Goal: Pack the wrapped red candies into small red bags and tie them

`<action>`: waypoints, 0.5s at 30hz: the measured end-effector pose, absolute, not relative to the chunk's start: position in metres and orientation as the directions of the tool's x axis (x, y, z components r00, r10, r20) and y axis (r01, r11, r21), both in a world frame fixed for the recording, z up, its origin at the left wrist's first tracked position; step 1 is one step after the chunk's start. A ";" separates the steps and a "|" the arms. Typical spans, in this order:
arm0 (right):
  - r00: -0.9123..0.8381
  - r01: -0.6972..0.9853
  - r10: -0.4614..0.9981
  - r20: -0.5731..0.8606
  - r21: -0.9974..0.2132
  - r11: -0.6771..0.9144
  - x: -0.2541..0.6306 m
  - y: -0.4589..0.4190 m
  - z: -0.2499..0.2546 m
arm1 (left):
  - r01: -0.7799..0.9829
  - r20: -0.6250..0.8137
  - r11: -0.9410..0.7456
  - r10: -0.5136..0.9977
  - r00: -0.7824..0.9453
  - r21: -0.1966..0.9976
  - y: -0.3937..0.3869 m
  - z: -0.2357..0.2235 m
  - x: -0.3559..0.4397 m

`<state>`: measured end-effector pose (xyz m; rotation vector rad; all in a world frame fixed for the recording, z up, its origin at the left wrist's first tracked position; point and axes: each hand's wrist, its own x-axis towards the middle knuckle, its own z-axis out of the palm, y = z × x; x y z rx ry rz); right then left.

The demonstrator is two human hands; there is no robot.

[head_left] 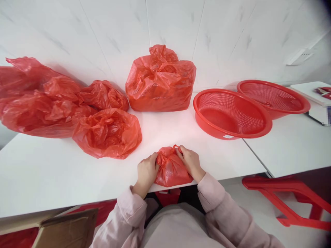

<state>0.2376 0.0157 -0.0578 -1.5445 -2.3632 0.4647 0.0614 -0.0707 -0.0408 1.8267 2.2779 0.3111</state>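
Note:
A small, full red plastic bag point(173, 171) sits at the table's near edge, its gathered top bunched up. My left hand point(147, 169) is closed on the bunched plastic at the bag's left side, thumb on top. On the other side, my right hand point(190, 159) pinches a thin twisted end of the bag's top between thumb and fingers. What the bag contains cannot be made out. Beyond my left hand lies an open-topped, crumpled red bag point(111, 134). A bigger red bag point(161, 86) with a knotted top stands upright against the wall.
More red bags point(43, 103) are heaped at the left. Two red plastic colanders point(232, 113) overlap at the right, one partly behind the other. Below the table are a red stool point(289, 193) and a cardboard box point(67, 229). A wall socket point(301, 57) is at the far right.

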 end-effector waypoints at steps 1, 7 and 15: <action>-0.392 0.833 0.919 0.050 -0.405 0.378 0.237 0.017 -0.058 | 0.934 -0.029 0.211 0.977 -0.211 0.287 -0.071 -0.041 0.062; -0.405 0.848 0.914 0.020 -0.367 0.384 0.229 0.018 -0.058 | 0.934 -0.011 0.219 0.974 -0.225 0.282 -0.071 -0.046 0.065; -0.417 0.847 0.909 -0.005 -0.367 0.386 0.222 0.015 -0.055 | 0.929 0.016 0.208 0.975 -0.223 0.306 -0.070 -0.049 0.068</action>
